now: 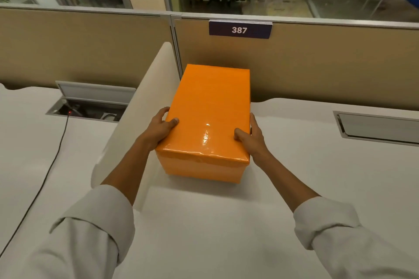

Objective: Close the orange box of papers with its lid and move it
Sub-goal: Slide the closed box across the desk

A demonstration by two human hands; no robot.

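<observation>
The orange box (201, 170) stands on the white desk (294, 176), close against the white side divider, its far end near the beige partition. Its glossy orange lid (210, 106) sits on top and covers it, so the papers inside are hidden. My left hand (162, 128) grips the lid's near left edge, thumb on top and fingers down the side. On the near right edge, my right hand (251, 137) holds the same way.
A white divider panel (140, 106) runs along the box's left side. The beige partition (317, 63) with a "387" sign (239, 29) stands behind. A closed cable hatch (376, 127) lies at right; an open one (90, 106) with a black cable at left.
</observation>
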